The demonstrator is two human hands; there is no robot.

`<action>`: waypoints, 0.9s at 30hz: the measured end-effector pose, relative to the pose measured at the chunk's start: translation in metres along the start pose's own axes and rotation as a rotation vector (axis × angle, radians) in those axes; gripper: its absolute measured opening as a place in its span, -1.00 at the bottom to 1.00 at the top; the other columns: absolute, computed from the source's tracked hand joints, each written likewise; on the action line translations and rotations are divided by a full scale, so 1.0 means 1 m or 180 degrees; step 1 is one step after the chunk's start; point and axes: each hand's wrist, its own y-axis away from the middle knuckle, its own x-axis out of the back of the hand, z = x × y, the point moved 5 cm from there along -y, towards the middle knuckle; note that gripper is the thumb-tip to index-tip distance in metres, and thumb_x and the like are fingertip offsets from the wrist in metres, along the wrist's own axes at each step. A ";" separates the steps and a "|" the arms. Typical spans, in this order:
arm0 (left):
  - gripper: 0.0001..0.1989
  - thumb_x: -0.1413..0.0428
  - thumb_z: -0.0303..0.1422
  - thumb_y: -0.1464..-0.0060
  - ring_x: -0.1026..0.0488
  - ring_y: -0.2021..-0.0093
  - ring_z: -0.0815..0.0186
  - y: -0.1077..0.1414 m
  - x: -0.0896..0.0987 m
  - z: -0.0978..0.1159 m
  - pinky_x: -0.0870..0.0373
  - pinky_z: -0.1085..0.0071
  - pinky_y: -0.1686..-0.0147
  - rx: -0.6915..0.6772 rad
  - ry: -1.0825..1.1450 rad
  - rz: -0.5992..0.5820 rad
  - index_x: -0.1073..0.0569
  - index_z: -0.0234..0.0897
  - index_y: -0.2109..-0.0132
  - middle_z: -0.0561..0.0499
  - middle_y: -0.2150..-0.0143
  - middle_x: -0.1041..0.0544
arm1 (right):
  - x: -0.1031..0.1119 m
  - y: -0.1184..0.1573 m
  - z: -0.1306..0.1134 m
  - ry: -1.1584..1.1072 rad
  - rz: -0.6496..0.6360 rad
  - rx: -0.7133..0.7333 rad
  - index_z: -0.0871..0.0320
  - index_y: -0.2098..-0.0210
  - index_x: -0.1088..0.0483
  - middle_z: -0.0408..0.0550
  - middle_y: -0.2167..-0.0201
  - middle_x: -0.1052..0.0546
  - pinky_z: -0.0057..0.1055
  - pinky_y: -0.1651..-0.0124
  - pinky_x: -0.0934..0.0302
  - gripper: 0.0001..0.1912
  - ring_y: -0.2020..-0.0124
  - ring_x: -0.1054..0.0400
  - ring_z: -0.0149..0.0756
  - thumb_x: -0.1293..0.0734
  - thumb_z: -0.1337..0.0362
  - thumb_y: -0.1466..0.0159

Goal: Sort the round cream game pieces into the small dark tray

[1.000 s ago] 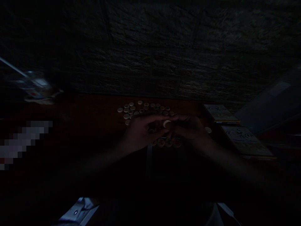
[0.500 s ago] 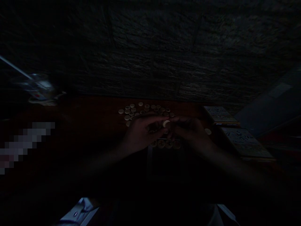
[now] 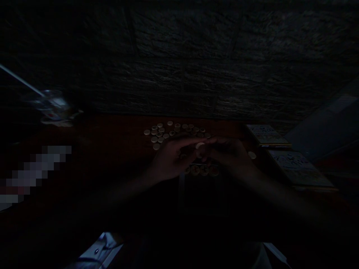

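Observation:
My left hand [image 3: 169, 158] and my right hand [image 3: 234, 153] meet over the table, fingertips together. Between them they pinch a round pale xiangqi piece [image 3: 200, 145], partly covered by the fingers. Just beyond the hands lies a loose cluster of similar pieces, among them a pale disc [image 3: 154, 139] on the left; some are hidden behind my fingers. A row of marked pieces [image 3: 204, 170] lies below the hands, at the edge of a dark flat tray or box whose kind I cannot make out. One single piece [image 3: 251, 155] rests right of my right hand.
Two flat patterned boxes or books [image 3: 266, 135] lie at the right of the reddish table [image 3: 117, 130]. A clear cup [image 3: 56, 106] with a straw stands at the back left. A stone wall [image 3: 179, 67] rises behind. The scene is very dark.
Everything has shifted slightly rightward in view. My fingers have closed further over the xiangqi piece, so less of it shows. Both hands stay together.

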 end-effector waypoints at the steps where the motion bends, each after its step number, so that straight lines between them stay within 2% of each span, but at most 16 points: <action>1: -0.66 -0.17 -0.42 -0.27 -0.62 0.01 0.19 0.000 0.000 -0.001 -0.57 0.25 0.02 0.0045 0.0044 -0.0015 -0.54 -0.18 -0.17 -0.08 -0.03 -0.66 | 0.000 0.000 0.000 -0.0023 0.0000 -0.0011 0.15 0.28 -0.63 -0.09 0.48 -0.62 -0.47 0.43 -0.35 -0.72 0.49 -0.47 -0.37 -0.58 0.11 -0.11; 3: -0.67 -0.16 -0.41 -0.28 -0.62 0.00 0.18 0.001 0.000 -0.004 -0.58 0.24 0.02 0.0138 0.0133 0.0000 -0.54 -0.18 -0.16 -0.09 -0.04 -0.66 | 0.000 0.000 0.000 -0.0050 -0.0008 -0.0047 0.14 0.26 -0.62 -0.10 0.49 -0.62 -0.46 0.43 -0.35 -0.72 0.50 -0.47 -0.36 -0.59 0.12 -0.10; 7: -0.70 -0.18 -0.41 -0.25 -0.65 0.15 0.24 0.000 0.000 -0.007 -0.61 0.34 0.18 0.0299 0.0360 0.0174 -0.53 -0.22 -0.12 -0.05 0.11 -0.68 | 0.000 -0.001 0.001 -0.0095 -0.0049 -0.0060 0.14 0.24 -0.61 -0.10 0.48 -0.62 -0.41 0.41 -0.40 -0.71 0.48 -0.50 -0.32 -0.58 0.13 -0.11; 10: -0.78 -0.20 -0.44 -0.21 -0.65 0.22 0.28 -0.001 0.001 -0.008 -0.60 0.41 0.26 0.0372 0.0465 0.0303 -0.55 -0.24 0.00 -0.02 0.20 -0.69 | 0.000 -0.001 0.002 -0.0098 -0.0087 -0.0014 0.15 0.25 -0.60 -0.09 0.47 -0.62 -0.41 0.41 -0.41 -0.72 0.48 -0.51 -0.32 -0.57 0.12 -0.12; 13: -0.83 -0.22 -0.46 -0.17 -0.66 0.22 0.28 -0.002 0.001 -0.009 -0.61 0.42 0.26 0.0448 0.0533 0.0351 -0.57 -0.25 0.08 -0.02 0.20 -0.69 | 0.000 -0.001 0.003 -0.0050 -0.0062 0.0002 0.13 0.25 -0.60 -0.08 0.45 -0.63 -0.42 0.42 -0.41 -0.72 0.47 -0.52 -0.32 -0.58 0.12 -0.11; 18: -0.82 -0.22 -0.47 -0.18 -0.66 0.20 0.29 -0.001 0.000 -0.006 -0.61 0.42 0.23 0.0339 0.0429 0.0229 -0.60 -0.27 0.06 -0.03 0.15 -0.70 | 0.003 0.002 0.001 0.0287 0.0108 0.0092 0.13 0.30 -0.61 -0.07 0.50 -0.63 -0.43 0.48 -0.39 -0.72 0.52 -0.50 -0.31 -0.59 0.08 -0.11; 23: -0.80 -0.22 -0.47 -0.17 -0.65 0.24 0.30 -0.001 0.000 -0.001 -0.59 0.43 0.27 0.0236 0.0194 0.0215 -0.60 -0.24 0.05 -0.01 0.19 -0.70 | -0.003 0.004 -0.007 0.0167 -0.0085 0.0308 0.13 0.32 -0.61 -0.09 0.50 -0.63 -0.43 0.41 -0.42 -0.73 0.49 -0.54 -0.31 -0.55 0.06 -0.16; 27: -0.75 -0.28 -0.45 -0.11 -0.63 0.28 0.30 -0.003 0.001 -0.002 -0.57 0.42 0.30 0.0312 0.0186 0.0337 -0.60 -0.26 0.03 -0.02 0.25 -0.69 | -0.004 0.005 -0.004 -0.0115 -0.0052 0.0074 0.16 0.25 -0.60 -0.06 0.45 -0.65 -0.44 0.45 -0.43 -0.71 0.50 -0.55 -0.31 -0.53 0.06 -0.19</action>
